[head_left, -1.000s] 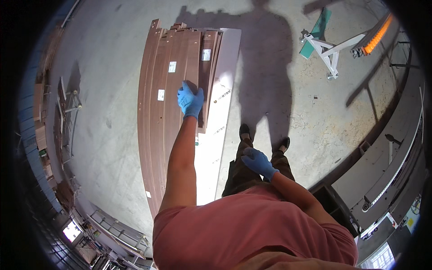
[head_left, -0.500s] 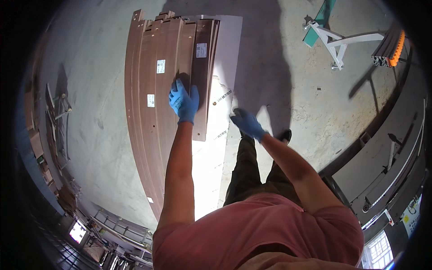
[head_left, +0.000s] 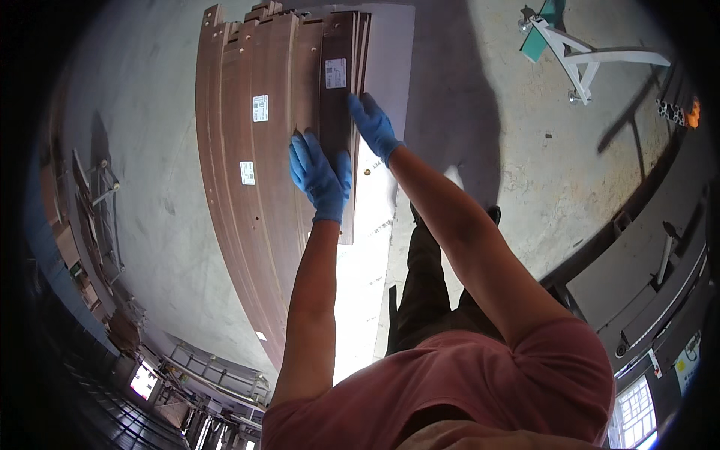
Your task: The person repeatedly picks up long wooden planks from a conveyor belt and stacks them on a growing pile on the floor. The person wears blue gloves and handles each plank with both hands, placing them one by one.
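Wood-brown boards lie side by side in a long stack, some bearing white labels. At its right side sits a shorter pile, its darker top board carrying a label. Both my hands wear blue gloves. My left hand is spread over the left edge of that dark board, thumb apart from the fingers. Against the pile's right edge lies my right hand, fingers stretched forward; its thumb is hard to make out. Neither hand visibly grips a board.
A pale, brightly lit sheet lies under the boards' right side. A white metal stand with a green part is at the far right, near dark metal profiles with an orange end. Racks and frames line the lower left.
My right hand has moved forward and left from above my legs to the short pile's right edge. My left hand has shifted slightly right and nearer to me. The view has tilted a little.
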A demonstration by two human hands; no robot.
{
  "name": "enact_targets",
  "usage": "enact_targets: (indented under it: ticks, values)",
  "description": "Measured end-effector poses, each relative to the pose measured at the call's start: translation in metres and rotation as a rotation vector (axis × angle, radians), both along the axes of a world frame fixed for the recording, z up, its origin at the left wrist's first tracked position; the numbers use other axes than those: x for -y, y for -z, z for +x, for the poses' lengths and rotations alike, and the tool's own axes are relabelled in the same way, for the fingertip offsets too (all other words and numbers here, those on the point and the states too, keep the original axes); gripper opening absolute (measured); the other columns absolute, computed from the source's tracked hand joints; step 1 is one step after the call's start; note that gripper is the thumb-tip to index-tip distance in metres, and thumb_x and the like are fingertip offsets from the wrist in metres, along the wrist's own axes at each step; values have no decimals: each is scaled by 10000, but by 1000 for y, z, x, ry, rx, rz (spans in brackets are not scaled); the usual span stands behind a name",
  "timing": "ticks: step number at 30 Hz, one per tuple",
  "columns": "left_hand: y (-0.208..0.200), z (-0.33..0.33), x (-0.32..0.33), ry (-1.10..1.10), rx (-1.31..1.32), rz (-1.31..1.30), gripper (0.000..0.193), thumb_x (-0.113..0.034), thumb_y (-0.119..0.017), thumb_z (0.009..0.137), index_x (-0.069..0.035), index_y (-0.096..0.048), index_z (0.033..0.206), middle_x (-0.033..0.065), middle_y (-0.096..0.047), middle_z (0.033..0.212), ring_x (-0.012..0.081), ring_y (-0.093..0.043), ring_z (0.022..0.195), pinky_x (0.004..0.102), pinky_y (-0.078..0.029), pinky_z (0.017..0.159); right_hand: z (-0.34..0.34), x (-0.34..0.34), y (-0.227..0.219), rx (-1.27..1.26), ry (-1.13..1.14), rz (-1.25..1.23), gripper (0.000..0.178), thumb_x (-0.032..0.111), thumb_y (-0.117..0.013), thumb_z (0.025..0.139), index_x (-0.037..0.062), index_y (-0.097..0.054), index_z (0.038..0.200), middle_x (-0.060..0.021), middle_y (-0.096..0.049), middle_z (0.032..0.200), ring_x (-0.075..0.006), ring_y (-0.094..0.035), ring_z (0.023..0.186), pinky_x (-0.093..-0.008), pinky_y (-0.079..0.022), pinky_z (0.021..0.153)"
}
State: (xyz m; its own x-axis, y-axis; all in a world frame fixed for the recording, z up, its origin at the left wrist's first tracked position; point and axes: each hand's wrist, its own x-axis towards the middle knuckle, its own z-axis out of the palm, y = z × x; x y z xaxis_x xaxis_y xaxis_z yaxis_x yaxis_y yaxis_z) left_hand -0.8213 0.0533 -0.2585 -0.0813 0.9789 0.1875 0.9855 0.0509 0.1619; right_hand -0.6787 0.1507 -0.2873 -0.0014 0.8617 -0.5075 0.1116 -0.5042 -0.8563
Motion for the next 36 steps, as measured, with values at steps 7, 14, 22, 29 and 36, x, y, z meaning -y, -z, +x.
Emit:
enact_targets:
  ticks: [7, 14, 22, 29, 36]
  values:
    - [14, 1, -6, 22, -102, -52, 874, -547, -573, 1037, -58, -258, 1689, 211, -242, 1743, 408, -327, 1561, 525, -279, 1263, -4, -3, 19, 90, -101, 163, 576, 483, -420, 1121, -29, -572, 1335, -333, -584, 1317, -489, -551, 1282, -485, -423, 1132]
    - [38, -15, 4, -12, 340, -198, 793, -414, -552, 1095, -5, -216, 1685, 218, -205, 1759, 370, -220, 1617, 454, -180, 1325, 38, 54, -16, 80, -314, -154, 899, 707, -509, 1028, 43, -407, 1625, -223, -483, 1621, -378, -468, 1495, -436, -366, 1237]
    - [-44, 36, -8, -90, -331, -316, 806, -556, -510, 1033, -50, -363, 1642, 233, -322, 1708, 454, -340, 1545, 557, -319, 1231, 288, 251, -129, 101, -174, -291, 700, 577, -597, 1023, 24, -629, 1450, -177, -666, 1444, -306, -599, 1372, -407, -444, 1165]
    - [-91, 144, 64, 30, 73, -437, 858, -453, -631, 963, -10, -345, 1640, 325, -259, 1704, 458, -255, 1590, 510, -265, 1280, 465, 418, -206, 282, 358, -107, 563, 409, -650, 1028, -37, -662, 1371, -221, -723, 1322, -296, -682, 1245, -393, -510, 1095]
    - [-110, 353, 208, 202, 236, -652, 903, -504, -760, 866, 24, -486, 1546, 323, -445, 1592, 444, -411, 1504, 513, -331, 1255, 666, 534, -292, 843, 631, 360, 462, 294, -701, 972, 8, -676, 1334, -235, -693, 1353, -409, -656, 1257, -464, -516, 1084]
